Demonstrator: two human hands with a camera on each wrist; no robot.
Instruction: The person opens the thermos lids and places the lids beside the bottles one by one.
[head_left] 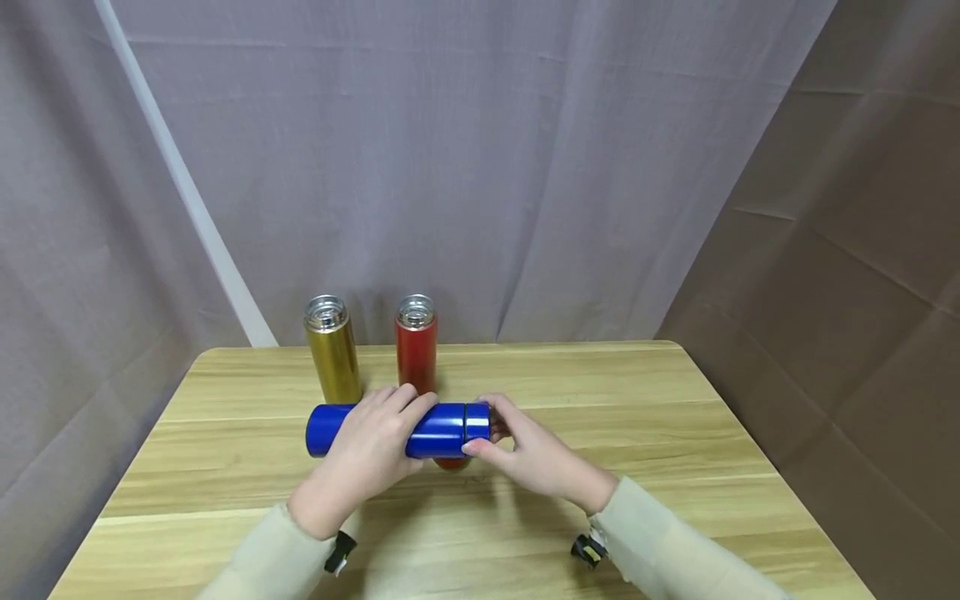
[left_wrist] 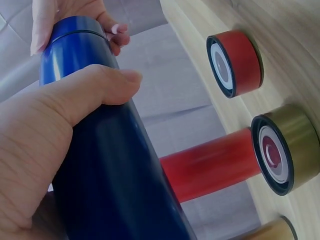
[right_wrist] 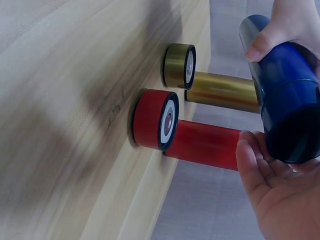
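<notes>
A blue thermos flask (head_left: 438, 429) is held on its side above the table, its capped end to the right. My left hand (head_left: 375, 442) grips it round the middle of the body. At the other end, my right hand (head_left: 528, 454) holds the blue lid (head_left: 477, 422) between thumb and fingers, and the lid sits on the flask. Behind stand a gold flask (head_left: 335, 362) and a red flask (head_left: 417, 354), both upright without their lids. A red lid (right_wrist: 152, 120) and a gold lid (right_wrist: 177, 66) lie on the table with their insides facing up.
The wooden table (head_left: 600, 400) has its far edge against a grey curtain (head_left: 450, 167). Brown cloth (head_left: 847, 275) hangs along the right side. The blue flask hides most of the loose lids in the head view.
</notes>
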